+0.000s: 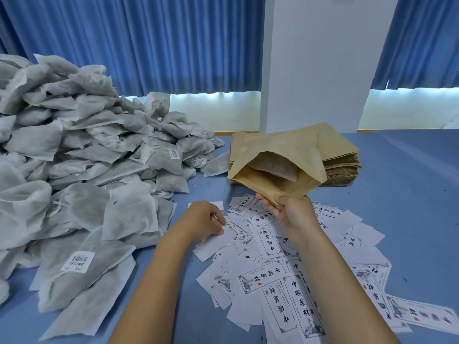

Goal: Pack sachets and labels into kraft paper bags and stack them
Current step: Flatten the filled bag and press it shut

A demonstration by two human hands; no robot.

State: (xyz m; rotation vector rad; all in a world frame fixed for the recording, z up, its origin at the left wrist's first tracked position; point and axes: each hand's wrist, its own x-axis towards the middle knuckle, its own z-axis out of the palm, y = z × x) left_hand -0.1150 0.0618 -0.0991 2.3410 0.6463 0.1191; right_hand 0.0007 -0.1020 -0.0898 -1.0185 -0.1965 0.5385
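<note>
Right hand (295, 214) was raised just above the table, thumb on top and fingers under, gripping the near lip of a brown paper bag (293, 150). The bag tilted up and away from the hand, with its mouth gaping toward the camera. One sachet (275, 166) sat inside, partway down, its lower edge visible in the opening.

Left hand (206, 219) lay low to the left of the right, knuckles up, fingers curled. The fingertips pinched the near corner of a blank-side-up label (218, 242) that lay flat on the table. The two hands were apart, with a strip of paper slips between them. Both forearms were bare and reached in from the bottom edge, the left angled up and to the right, the right angled up and to the left.

A loose scatter of labels (273, 281) lay under and around both hands, overlapping, some printed side up with black characters and a frame, some blank. They spread from under the left hand to the lower right corner.

Behind the held bag stood a flat stack of bags (342, 165), partly hidden by it. A large pile of sachets (74, 145), grey-white, filled the left side and sloped down toward the left forearm. A few carried small barcode stickers.

The table (409, 182) had a blue top. Behind it were a white pillar (318, 58) and blue curtains (149, 45) on both sides.
</note>
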